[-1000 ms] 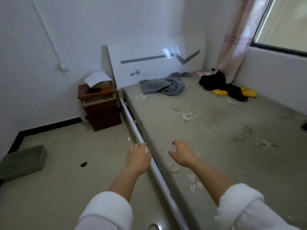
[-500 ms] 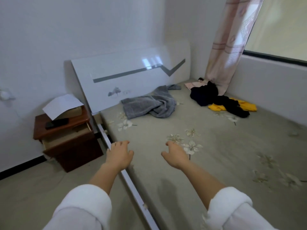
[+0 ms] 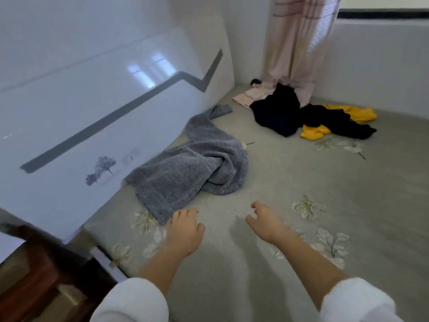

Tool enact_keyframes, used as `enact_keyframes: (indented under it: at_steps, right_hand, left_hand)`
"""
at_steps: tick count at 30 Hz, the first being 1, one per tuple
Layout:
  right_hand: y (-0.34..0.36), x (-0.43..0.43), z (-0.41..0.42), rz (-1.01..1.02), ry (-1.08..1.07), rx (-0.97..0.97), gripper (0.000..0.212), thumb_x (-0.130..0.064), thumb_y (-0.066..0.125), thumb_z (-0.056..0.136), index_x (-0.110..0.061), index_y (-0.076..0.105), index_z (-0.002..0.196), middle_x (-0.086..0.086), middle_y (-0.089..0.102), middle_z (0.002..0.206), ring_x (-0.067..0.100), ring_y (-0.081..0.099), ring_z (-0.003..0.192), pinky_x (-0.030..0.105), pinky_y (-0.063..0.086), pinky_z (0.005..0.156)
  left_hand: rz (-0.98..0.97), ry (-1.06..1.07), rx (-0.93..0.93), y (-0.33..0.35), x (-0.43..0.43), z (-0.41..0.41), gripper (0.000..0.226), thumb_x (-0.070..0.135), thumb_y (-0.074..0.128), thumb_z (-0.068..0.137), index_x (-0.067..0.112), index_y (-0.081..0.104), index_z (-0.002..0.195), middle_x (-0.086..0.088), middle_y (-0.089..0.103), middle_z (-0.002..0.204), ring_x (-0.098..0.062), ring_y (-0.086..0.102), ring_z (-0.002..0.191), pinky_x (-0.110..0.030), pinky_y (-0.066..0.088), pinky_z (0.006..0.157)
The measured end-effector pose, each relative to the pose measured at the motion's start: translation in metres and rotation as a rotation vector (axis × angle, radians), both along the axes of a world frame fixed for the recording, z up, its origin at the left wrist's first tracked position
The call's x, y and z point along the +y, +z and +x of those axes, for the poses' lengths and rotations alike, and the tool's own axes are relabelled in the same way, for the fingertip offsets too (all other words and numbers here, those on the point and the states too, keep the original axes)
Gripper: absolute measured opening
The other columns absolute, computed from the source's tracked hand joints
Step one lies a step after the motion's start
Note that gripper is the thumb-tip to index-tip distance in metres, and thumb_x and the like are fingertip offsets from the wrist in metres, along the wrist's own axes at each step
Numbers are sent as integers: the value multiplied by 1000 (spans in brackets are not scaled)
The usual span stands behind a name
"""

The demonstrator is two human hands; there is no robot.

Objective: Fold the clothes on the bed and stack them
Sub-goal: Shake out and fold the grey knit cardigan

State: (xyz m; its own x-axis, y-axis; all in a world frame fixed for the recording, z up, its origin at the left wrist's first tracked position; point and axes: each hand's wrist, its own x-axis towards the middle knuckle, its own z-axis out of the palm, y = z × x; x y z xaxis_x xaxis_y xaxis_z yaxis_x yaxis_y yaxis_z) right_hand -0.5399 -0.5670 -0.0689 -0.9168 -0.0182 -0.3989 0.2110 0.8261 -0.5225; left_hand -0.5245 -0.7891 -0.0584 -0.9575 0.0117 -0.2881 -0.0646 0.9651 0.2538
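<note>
A: While the left hand [image 3: 184, 231] and right hand [image 3: 267, 225] hover over the bed [image 3: 301, 263], where is the grey towel [image 3: 190, 173]?
B: Crumpled by the headboard [image 3: 104, 126], just past the left hand; each grip loosely curled, empty.

A towel [image 3: 197, 168] is spread on the bed [image 3: 301, 180], just beside the headboard [image 3: 92, 108] on the left. A pile of clothes [image 3: 278, 115] is heaped behind it to the right, in the corner below the curtain [image 3: 294, 43].

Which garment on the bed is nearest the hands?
The grey garment by the headboard; its corner lies just beyond the left hand, while the black, yellow and pink ones sit by the curtain.
</note>
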Motion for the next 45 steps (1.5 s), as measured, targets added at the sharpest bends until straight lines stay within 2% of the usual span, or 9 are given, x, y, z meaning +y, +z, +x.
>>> enact_keyframes:
  at_steps: [12,15,19,23,26,28,34,41,45]
  right_hand:
    - [-193,-59,-192,-30,-341,9,58,-40,49,95,-12,31,142,10,46,141,28,50,123,29,38,86]
    - [-225,-58,-218,-136,-558,81,65,-44,59,89,-12,33,139,3,52,130,25,54,117,27,38,83]
    - [-245,-68,-243,-629,-927,154,62,-41,78,73,-14,42,115,-8,59,106,13,61,95,32,50,81]
    - [-244,-87,-259,-831,-1080,189,48,-24,80,74,-9,56,114,6,68,106,20,66,92,38,55,85]
    - [-233,-91,-246,-778,-1014,195,8,-13,66,85,-18,67,91,-4,70,83,10,65,73,24,55,64]
    - [-223,-80,-218,-683,-987,214,11,-13,62,86,-22,65,82,-5,68,78,10,64,72,22,52,57]
    - [-164,8,-97,-283,-977,296,13,-7,57,86,-17,64,87,7,65,82,28,61,84,41,50,75]
    - [-85,66,36,225,-704,457,32,3,53,88,-10,66,114,7,41,91,20,39,81,29,26,65]
    - [-45,104,104,383,-475,585,27,10,55,82,-2,74,98,10,41,76,25,44,67,36,38,55]
  left_hand:
    - [-79,-251,180,-214,-72,-270,83,55,40,92,20,-5,152,0,-13,160,-26,-11,146,-45,8,118]
    - [-96,-301,194,-238,-70,-315,100,68,48,83,27,-14,150,1,-2,161,-32,-3,146,-48,9,116]
    - [-43,-352,238,-250,-66,-330,61,27,53,91,26,28,147,-3,47,140,-34,42,127,-45,41,100]
    - [46,-370,160,-235,-74,-330,45,11,49,91,27,52,133,0,56,134,-29,52,118,-38,43,94]
    - [85,-416,17,-218,-77,-313,35,9,46,91,30,62,113,4,63,115,-27,56,108,-36,47,87]
    - [135,-455,-69,-208,-77,-290,30,9,47,88,33,63,97,7,64,99,-23,59,96,-34,49,79]
    - [162,-658,-371,-177,-51,-201,27,10,48,79,31,44,62,7,52,68,-13,50,67,-27,35,56]
    - [292,-958,-744,-146,45,-71,6,12,50,85,7,54,84,-9,51,77,-19,47,70,-31,31,62]
    - [263,-1026,-1011,-124,92,-25,36,22,56,76,18,63,111,0,64,102,-21,60,101,-33,46,84]
